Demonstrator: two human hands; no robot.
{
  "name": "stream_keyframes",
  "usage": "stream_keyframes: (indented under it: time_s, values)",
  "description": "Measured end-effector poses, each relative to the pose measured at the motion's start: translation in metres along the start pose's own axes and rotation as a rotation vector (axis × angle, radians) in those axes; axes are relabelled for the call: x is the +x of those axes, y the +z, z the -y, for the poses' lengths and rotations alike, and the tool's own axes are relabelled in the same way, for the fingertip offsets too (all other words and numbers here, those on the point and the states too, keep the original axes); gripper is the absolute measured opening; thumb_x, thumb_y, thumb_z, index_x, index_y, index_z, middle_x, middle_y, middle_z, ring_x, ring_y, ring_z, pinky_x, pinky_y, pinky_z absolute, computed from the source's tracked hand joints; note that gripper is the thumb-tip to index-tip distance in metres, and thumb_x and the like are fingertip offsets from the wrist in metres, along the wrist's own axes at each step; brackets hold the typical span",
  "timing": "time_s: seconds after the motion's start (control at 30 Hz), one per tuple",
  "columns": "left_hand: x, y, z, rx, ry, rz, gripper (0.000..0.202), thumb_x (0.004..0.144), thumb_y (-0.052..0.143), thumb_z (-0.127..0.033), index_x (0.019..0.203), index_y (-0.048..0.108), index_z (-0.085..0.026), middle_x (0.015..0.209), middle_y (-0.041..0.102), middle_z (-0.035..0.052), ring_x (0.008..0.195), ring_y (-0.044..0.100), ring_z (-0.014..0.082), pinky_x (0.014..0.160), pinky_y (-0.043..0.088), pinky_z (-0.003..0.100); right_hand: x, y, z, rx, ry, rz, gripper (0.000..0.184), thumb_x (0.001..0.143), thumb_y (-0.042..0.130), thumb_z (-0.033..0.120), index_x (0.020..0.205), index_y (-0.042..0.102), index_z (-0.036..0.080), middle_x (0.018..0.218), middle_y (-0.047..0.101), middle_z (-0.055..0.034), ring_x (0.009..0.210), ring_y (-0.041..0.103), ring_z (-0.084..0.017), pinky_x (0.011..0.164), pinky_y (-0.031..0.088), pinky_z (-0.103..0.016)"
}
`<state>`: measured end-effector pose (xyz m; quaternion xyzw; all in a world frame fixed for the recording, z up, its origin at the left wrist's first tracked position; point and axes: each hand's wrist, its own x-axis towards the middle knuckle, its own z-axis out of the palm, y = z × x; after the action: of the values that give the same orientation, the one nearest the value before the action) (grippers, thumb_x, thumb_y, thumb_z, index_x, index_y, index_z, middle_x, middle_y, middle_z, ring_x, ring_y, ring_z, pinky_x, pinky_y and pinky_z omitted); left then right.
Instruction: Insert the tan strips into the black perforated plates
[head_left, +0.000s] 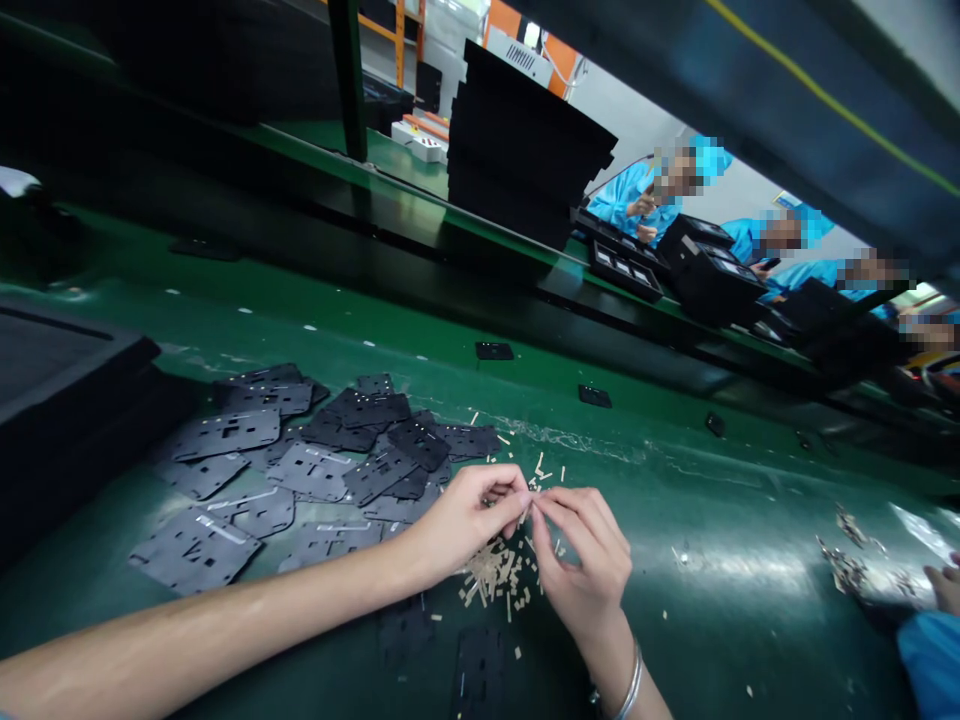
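My left hand (480, 515) and my right hand (585, 550) meet at their fingertips, thumb and index finger pinched on each. Whatever sits between the fingertips is too small to make out. Just beneath the hands lies a heap of small beige strips (495, 572), with loose ones scattered around it. To the left of my left hand spreads a pile of thin dark plates with cut-outs (311, 470). Below the heap, near the bottom edge, another dark plate (478, 668) lies flat on the green work surface (675, 620). A silver bangle (634, 685) circles my right wrist.
A large black box (67, 420) stands at the left. Further back, dark plates (494, 351) rest spaced along a green strip. At the right edge, a co-worker's hand (946, 585) is beside a pile of small parts (847, 570). Several people in blue sit across the line.
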<state>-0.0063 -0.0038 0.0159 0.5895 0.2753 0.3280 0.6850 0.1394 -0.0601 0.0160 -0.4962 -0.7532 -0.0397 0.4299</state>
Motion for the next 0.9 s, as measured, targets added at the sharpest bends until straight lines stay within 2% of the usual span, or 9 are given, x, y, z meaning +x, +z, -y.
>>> stream_keyframes:
  time_s: [0.13, 0.3, 0.37, 0.57, 0.63, 0.73, 0.8, 0.83, 0.9]
  values:
    - [0.0, 0.0, -0.002, -0.091, -0.02, 0.002, 0.016, 0.076, 0.051, -0.022, 0.063, 0.05, -0.013, 0.053, 0.046, -0.0041, 0.05, 0.04, 0.0077, 0.049, 0.03, 0.019, 0.002, -0.002, 0.002, 0.137, 0.173, 0.017, 0.019, 0.075, 0.057, 0.006, 0.084, 0.065, 0.021, 0.078, 0.064, -0.0046, 0.071, 0.058, -0.017, 0.062, 0.046, -0.031]
    - [-0.002, -0.002, -0.003, -0.179, -0.03, 0.019, 0.015, 0.072, 0.054, -0.022, 0.06, 0.051, -0.013, 0.052, 0.048, -0.0029, 0.048, 0.042, 0.0081, 0.046, 0.031, 0.019, 0.002, -0.005, -0.003, 0.43, 0.664, 0.106, 0.006, 0.079, 0.059, 0.023, 0.079, 0.064, 0.02, 0.077, 0.062, -0.0033, 0.069, 0.055, -0.014, 0.054, 0.04, -0.024]
    - [-0.002, -0.003, -0.003, -0.194, -0.019, 0.032, 0.015, 0.072, 0.054, -0.023, 0.061, 0.052, -0.013, 0.052, 0.049, -0.0024, 0.048, 0.043, 0.0082, 0.047, 0.032, 0.019, 0.002, -0.004, -0.006, 0.584, 0.793, 0.164, 0.008, 0.076, 0.062, 0.027, 0.077, 0.064, 0.019, 0.073, 0.061, -0.0016, 0.064, 0.052, -0.012, 0.051, 0.037, -0.021]
    - [-0.001, -0.004, 0.0, -0.148, -0.004, 0.058, 0.016, 0.076, 0.052, -0.025, 0.064, 0.051, -0.013, 0.055, 0.051, -0.0019, 0.049, 0.043, 0.0082, 0.048, 0.033, 0.02, 0.004, -0.002, -0.005, 0.82, 0.864, 0.137, 0.011, 0.071, 0.067, 0.025, 0.067, 0.061, 0.018, 0.067, 0.055, 0.0013, 0.055, 0.042, -0.008, 0.047, 0.031, -0.019]
    - [0.0, -0.006, 0.003, -0.032, -0.011, 0.07, 0.016, 0.077, 0.049, -0.024, 0.064, 0.051, -0.014, 0.056, 0.051, -0.0019, 0.05, 0.044, 0.0091, 0.05, 0.034, 0.021, 0.004, -0.002, -0.005, 0.824, 0.859, 0.099, 0.01, 0.072, 0.067, 0.024, 0.067, 0.061, 0.018, 0.067, 0.054, 0.0013, 0.055, 0.041, -0.008, 0.046, 0.031, -0.019]
    - [0.005, -0.012, 0.005, 0.456, 0.035, 0.105, 0.019, 0.076, 0.048, -0.018, 0.057, 0.051, -0.014, 0.057, 0.052, -0.0006, 0.057, 0.048, 0.013, 0.057, 0.037, 0.025, 0.004, -0.005, -0.008, 0.773, 0.822, 0.008, 0.008, 0.072, 0.066, 0.022, 0.068, 0.06, 0.018, 0.07, 0.053, 0.0011, 0.058, 0.042, -0.008, 0.048, 0.031, -0.019]
    - [0.013, -0.018, 0.004, 0.826, 0.142, 0.122, 0.011, 0.072, 0.051, -0.011, 0.067, 0.059, -0.015, 0.072, 0.058, 0.0025, 0.074, 0.052, 0.0183, 0.067, 0.038, 0.029, 0.004, -0.007, -0.011, 0.72, 0.805, -0.047, 0.009, 0.073, 0.065, 0.022, 0.068, 0.059, 0.018, 0.071, 0.053, 0.001, 0.06, 0.043, -0.009, 0.048, 0.032, -0.019]
    - [0.021, -0.022, 0.002, 0.955, 0.201, 0.112, 0.015, 0.071, 0.051, -0.007, 0.077, 0.062, -0.016, 0.082, 0.06, 0.0039, 0.083, 0.052, 0.0208, 0.073, 0.038, 0.032, 0.004, -0.008, -0.012, 0.697, 0.806, -0.059, 0.009, 0.073, 0.065, 0.022, 0.068, 0.058, 0.018, 0.072, 0.053, 0.0008, 0.06, 0.044, -0.009, 0.048, 0.032, -0.019]
    - [0.045, -0.028, -0.004, 1.057, 0.273, 0.015, 0.026, 0.07, 0.052, -0.004, 0.089, 0.062, -0.018, 0.095, 0.059, 0.0055, 0.095, 0.049, 0.0233, 0.081, 0.035, 0.037, 0.004, -0.009, -0.014, 0.66, 0.818, -0.06, 0.01, 0.073, 0.064, 0.023, 0.068, 0.057, 0.017, 0.071, 0.052, 0.0006, 0.059, 0.044, -0.009, 0.048, 0.032, -0.019]
